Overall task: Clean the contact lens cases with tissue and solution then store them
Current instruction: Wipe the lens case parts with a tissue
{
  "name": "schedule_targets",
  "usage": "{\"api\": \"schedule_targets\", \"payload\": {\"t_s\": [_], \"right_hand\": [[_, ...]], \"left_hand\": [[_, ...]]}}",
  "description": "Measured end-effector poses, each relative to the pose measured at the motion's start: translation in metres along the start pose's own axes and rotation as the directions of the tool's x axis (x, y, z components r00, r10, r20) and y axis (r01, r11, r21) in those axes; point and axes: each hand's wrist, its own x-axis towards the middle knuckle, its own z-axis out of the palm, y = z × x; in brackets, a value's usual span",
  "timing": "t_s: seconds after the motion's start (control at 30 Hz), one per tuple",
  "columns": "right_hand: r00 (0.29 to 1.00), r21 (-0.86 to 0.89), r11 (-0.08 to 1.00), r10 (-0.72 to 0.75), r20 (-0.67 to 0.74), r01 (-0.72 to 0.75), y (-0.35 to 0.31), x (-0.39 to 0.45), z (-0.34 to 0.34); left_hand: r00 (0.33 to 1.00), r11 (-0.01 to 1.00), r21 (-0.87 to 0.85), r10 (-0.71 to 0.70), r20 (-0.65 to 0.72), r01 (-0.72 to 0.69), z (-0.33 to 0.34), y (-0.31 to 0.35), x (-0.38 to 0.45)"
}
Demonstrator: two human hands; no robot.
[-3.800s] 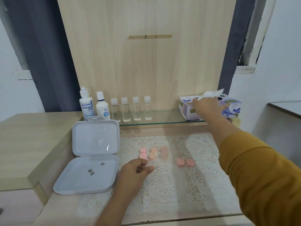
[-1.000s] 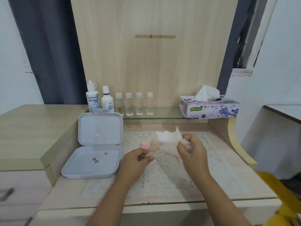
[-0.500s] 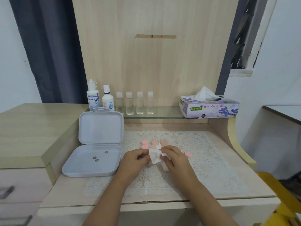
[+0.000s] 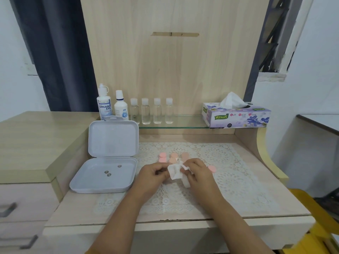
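At the foot of a tall pale wood panel (image 4: 170,70), flanked by a dark curtain (image 4: 55,52) on the left and white wall on the right, a light wooden surface (image 4: 266,195) carries a white lace mat (image 4: 229,180). A raised side cabinet (image 4: 36,140) adjoins the surface on the left, with drawer handles showing lower down. A narrow glass shelf (image 4: 187,123) runs along the base of the panel.

On the left of the surface an open white storage box (image 4: 104,175) lies with its lid standing upright; three small round dark bits rest in its tray. On the right end of the shelf stands a tissue box (image 4: 236,116) with a sheet poking up. At the left end of the shelf are two white solution bottles (image 4: 104,105), then four small clear bottles (image 4: 152,111) in a row.

Above the middle of the mat the left hand (image 4: 150,176) and right hand (image 4: 198,175) meet around a crumpled white tissue (image 4: 177,172). The fingers of both hands are curled and pinch the tissue between them; whether a case sits inside it cannot be told. Just behind the hands three pink contact lens cases (image 4: 173,157) lie side by side on the mat, and another pink case (image 4: 211,169) shows just beside the right hand, partly hidden by it.
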Motion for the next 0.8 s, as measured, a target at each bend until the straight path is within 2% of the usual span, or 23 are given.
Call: {"api": "schedule_targets", "payload": {"t_s": [0.13, 0.2, 0.27, 0.33, 0.43, 0.53, 0.67, 0.8], "right_hand": [[0.956, 0.075, 0.992, 0.122, -0.265, -0.105, 0.003, 0.000, -0.006], [0.935, 0.086, 0.988, 0.147, -0.323, -0.126, 0.004, 0.000, -0.006], [0.962, 0.024, 0.998, 0.057, -0.269, -0.053, 0.004, -0.001, -0.004], [0.989, -0.084, 0.994, -0.075, -0.130, 0.065, 0.005, -0.004, 0.002], [0.990, -0.161, 0.976, -0.142, 0.017, 0.143, 0.005, -0.007, 0.006], [0.988, -0.201, 0.968, -0.153, 0.013, 0.153, 0.004, -0.007, 0.007], [0.992, -0.225, 0.971, -0.051, 0.114, 0.075, 0.003, -0.003, 0.008], [0.968, -0.345, 0.905, -0.217, 0.126, 0.248, 0.005, -0.005, 0.012]], "left_hand": [[1.000, 0.999, 0.031, -0.008, -0.025, 0.009, -0.001, -0.003, 0.001], [1.000, 1.000, 0.023, -0.004, -0.005, 0.004, -0.001, -0.004, 0.001], [1.000, 1.000, 0.006, -0.012, -0.009, 0.012, 0.000, -0.004, 0.002], [0.999, 1.000, 0.009, -0.017, -0.030, 0.018, 0.000, -0.004, 0.002], [0.998, 1.000, 0.008, -0.008, -0.055, 0.008, -0.001, -0.005, 0.002], [0.999, 1.000, 0.013, -0.004, -0.051, 0.005, -0.002, -0.006, 0.003], [0.999, 1.000, 0.014, -0.007, -0.035, 0.007, -0.001, -0.005, 0.002], [0.999, 0.998, 0.060, -0.009, -0.031, 0.011, -0.002, -0.007, 0.003]]}}
